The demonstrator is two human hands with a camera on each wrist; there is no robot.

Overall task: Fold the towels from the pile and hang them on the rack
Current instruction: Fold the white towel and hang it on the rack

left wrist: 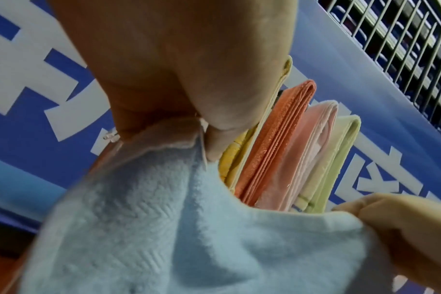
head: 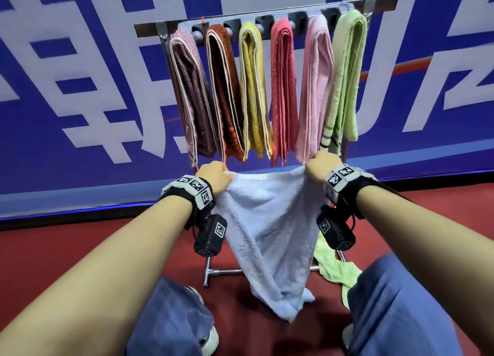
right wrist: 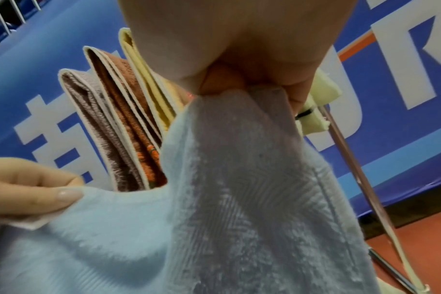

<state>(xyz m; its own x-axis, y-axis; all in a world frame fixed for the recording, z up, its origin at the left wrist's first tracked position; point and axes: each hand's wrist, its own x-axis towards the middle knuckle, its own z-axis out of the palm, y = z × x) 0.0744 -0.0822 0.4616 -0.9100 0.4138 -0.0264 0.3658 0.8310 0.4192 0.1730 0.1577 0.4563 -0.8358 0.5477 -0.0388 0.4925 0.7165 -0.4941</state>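
A light blue towel (head: 270, 230) hangs spread between my two hands in front of the rack (head: 267, 13). My left hand (head: 213, 178) pinches its upper left corner, and in the left wrist view the same hand (left wrist: 189, 111) grips the hem of the blue towel (left wrist: 164, 218). At the upper right corner my right hand (head: 320, 168) grips the cloth, bunched in the fist (right wrist: 239, 79) above the blue towel (right wrist: 227, 199). Several folded towels hang on the rack: mauve (head: 192, 96), rust (head: 224, 94), yellow (head: 254, 88), coral (head: 284, 88), pink (head: 315, 88) and green (head: 347, 72).
A light green towel (head: 334, 267) lies on the red floor (head: 53, 249) by the rack's metal foot (head: 213, 273). A blue banner wall (head: 80, 88) stands behind the rack. My knees in blue trousers (head: 395, 302) are at the bottom.
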